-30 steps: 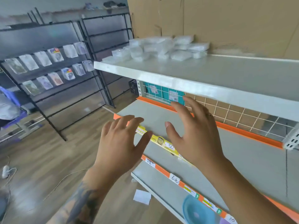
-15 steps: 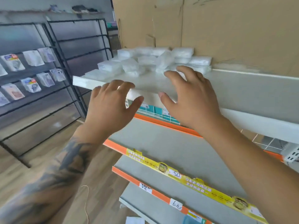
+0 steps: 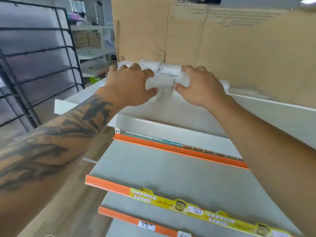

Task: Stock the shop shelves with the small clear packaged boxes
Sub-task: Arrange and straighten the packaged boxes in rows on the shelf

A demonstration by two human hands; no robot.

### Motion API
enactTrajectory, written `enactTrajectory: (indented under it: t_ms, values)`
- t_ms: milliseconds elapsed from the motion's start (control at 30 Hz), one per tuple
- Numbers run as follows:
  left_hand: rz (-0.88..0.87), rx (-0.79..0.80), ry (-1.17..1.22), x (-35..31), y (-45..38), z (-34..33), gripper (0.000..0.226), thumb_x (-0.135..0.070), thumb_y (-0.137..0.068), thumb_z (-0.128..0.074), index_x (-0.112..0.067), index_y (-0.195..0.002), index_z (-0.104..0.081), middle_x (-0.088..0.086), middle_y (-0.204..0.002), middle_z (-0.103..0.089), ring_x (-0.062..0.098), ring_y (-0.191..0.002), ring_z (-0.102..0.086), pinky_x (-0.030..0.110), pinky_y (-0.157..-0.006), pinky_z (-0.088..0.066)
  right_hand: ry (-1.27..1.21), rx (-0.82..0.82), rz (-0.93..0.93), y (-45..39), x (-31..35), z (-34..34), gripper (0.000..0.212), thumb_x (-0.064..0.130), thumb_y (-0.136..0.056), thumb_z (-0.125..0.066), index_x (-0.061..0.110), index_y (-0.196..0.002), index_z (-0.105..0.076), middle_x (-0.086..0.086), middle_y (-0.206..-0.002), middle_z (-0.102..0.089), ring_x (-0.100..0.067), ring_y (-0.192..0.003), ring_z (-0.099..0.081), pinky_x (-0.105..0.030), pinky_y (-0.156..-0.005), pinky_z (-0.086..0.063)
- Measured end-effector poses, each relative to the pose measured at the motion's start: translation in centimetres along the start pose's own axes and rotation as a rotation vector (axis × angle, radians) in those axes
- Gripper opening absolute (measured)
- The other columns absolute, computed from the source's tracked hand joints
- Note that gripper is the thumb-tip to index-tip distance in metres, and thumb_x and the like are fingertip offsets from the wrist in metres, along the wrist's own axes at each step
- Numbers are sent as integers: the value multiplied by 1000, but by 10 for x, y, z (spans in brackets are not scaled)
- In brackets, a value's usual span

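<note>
A heap of small clear packaged boxes (image 3: 168, 72) lies on the white top shelf (image 3: 179, 108), against a cardboard wall. My left hand (image 3: 130, 82) curls round the left side of the heap, thumb under the front boxes. My right hand (image 3: 200, 84) grips the right side the same way. Both hands cover much of the pile, and a few boxes show between and behind the fingers. One more box (image 3: 225, 85) peeks out beyond my right hand.
Large cardboard sheets (image 3: 222, 40) stand behind the top shelf. Below are grey shelves (image 3: 171, 171) with orange edges and a yellow price strip (image 3: 196, 209). A black wire rack (image 3: 39, 65) stands at the left over a wooden floor.
Both hands rose from above the lower grey shelf to the top shelf and closed round the heap of boxes. The view tilted up and moved closer.
</note>
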State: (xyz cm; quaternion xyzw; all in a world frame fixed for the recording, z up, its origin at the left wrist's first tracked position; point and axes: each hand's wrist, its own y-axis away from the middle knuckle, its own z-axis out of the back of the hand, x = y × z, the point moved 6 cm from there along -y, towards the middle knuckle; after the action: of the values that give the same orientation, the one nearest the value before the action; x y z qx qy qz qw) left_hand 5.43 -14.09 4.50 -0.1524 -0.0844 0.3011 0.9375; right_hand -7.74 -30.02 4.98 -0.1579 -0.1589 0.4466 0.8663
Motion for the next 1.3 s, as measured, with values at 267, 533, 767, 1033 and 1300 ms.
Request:
enactTrajectory:
  t_ms: [267, 533, 767, 1033, 1300]
  values:
    - [-74, 144, 86, 13, -21, -16, 66, -78, -90, -41, -46, -148, -38, 2, -144, -53, 29, -134, -50, 51, -115, -25, 28, 52, -139, -33, 8, -27, 57, 57, -93, -59, 25, -140, -50, -15, -142, -45, -38, -125, -54, -40, -93, -48]
    - [-106, -109, 187, 7, -10, 4, 68, -59, -84, -65, -32, -143, -48, 15, -134, -51, 39, -123, -52, 51, -110, -32, -38, -88, -182, -10, 13, -10, 41, 26, -97, -54, 20, -138, -50, -15, -130, -49, -35, -109, -57, -32, -76, -42]
    - [-181, -211, 411, -55, 32, 24, 66, -54, -81, -73, -28, -138, -53, 15, -130, -53, 42, -116, -55, 49, -99, -45, -175, -252, -162, 76, -6, 43, 41, 21, -97, -55, 13, -136, -52, -13, -130, -53, -30, -111, -58, -26, -78, -35]
    - [-223, -248, 576, -139, 125, 30, 67, -63, -73, -66, -33, -133, -57, 10, -131, -56, 36, -119, -59, 49, -100, -50, -259, -392, -207, 222, -65, 90, 49, 22, -93, -60, 18, -142, -53, -9, -141, -53, -28, -118, -58, -30, -96, -41]
    - [-319, -242, 697, -236, 233, 28, 64, -57, -73, -68, -32, -132, -59, 7, -131, -58, 34, -119, -58, 51, -98, -51, -317, -526, -232, 379, -106, 107, 47, 12, -88, -65, 6, -134, -58, -11, -130, -59, -24, -119, -57, -8, -96, -32]
